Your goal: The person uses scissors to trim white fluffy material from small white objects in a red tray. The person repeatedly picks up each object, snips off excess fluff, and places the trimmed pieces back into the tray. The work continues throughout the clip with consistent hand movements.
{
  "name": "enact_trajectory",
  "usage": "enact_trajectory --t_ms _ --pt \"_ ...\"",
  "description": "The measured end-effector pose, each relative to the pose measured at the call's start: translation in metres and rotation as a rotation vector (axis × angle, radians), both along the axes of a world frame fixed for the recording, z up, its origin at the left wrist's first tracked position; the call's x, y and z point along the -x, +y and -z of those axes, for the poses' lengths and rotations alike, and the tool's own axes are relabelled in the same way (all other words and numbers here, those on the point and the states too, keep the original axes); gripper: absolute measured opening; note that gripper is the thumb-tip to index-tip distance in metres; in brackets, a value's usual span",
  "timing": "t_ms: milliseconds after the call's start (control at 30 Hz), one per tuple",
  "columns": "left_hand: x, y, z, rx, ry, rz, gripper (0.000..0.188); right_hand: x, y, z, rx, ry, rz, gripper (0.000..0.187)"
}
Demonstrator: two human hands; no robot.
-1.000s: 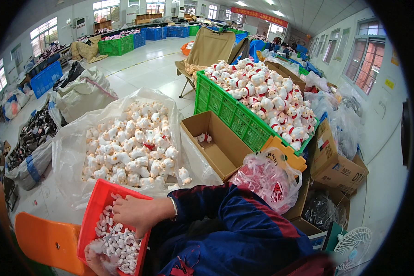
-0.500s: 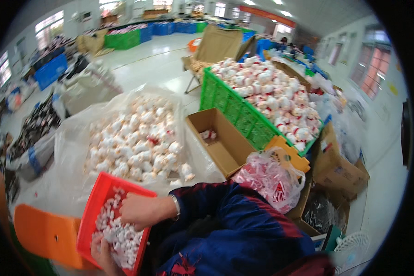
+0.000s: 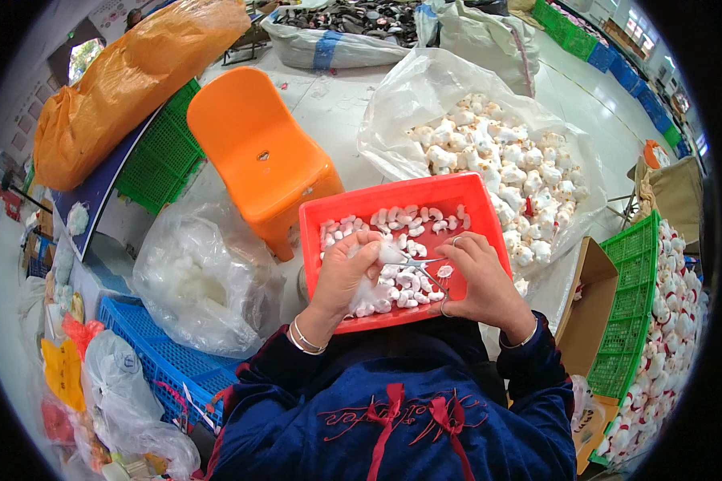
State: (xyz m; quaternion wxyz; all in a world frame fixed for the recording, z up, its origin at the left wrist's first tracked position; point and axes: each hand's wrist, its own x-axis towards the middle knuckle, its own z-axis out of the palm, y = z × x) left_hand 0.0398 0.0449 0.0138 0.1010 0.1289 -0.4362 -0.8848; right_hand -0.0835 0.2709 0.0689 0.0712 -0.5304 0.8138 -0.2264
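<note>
Over a red plastic tub (image 3: 393, 195) on my lap, my left hand (image 3: 338, 276) is closed in a pinch on a small white fabric piece (image 3: 391, 253). A wisp of white stuffing (image 3: 364, 298) hangs below its fingers. My right hand (image 3: 483, 280) grips slim metal forceps (image 3: 419, 263) with ring handles spread apart. The tips point left and meet the white piece at my left fingertips. Many small curved white pieces (image 3: 405, 282) lie in the tub below both hands.
An orange chair (image 3: 253, 152) stands beyond the tub. A clear bag of stuffing (image 3: 204, 276) and a blue crate (image 3: 148, 345) are at left. White plush parts (image 3: 505, 160) fill a plastic sack at right, near a cardboard box (image 3: 590, 313) and a green crate (image 3: 626, 321).
The view has swung left and down onto the tub. Both hands, earlier down among the white pieces, are now raised above them, with stuffing at the left and forceps in the right.
</note>
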Motion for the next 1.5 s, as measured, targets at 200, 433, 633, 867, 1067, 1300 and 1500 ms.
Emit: enact_trajectory --t_ms 200,433,633,867,1067,1300,1500 --pt "0.000 -0.002 -0.002 0.128 -0.044 -0.002 0.016 0.009 0.003 -0.006 -0.070 0.021 0.003 0.040" --pt "0.003 -0.002 -0.005 0.402 -0.069 0.053 0.012 0.009 -0.002 -0.025 -0.165 0.068 -0.051 0.035" --pt "0.002 -0.017 0.002 0.359 -0.122 0.012 0.012 0.016 -0.008 -0.024 -0.087 0.102 -0.028 0.049" --pt "-0.003 -0.010 0.000 0.533 -0.151 -0.123 0.017 0.019 -0.014 -0.016 -0.015 0.056 -0.023 0.055" --pt "0.000 -0.012 -0.002 0.366 -0.090 -0.067 0.017 0.025 -0.012 -0.017 -0.161 0.005 -0.030 0.033" --pt "0.001 -0.016 0.005 0.366 -0.099 -0.046 0.015 0.034 -0.018 -0.005 -0.128 -0.026 -0.105 0.044" --pt "0.004 -0.014 -0.003 -0.031 -0.108 -0.114 0.013 0.028 -0.018 0.025 0.042 -0.095 -0.051 0.075"
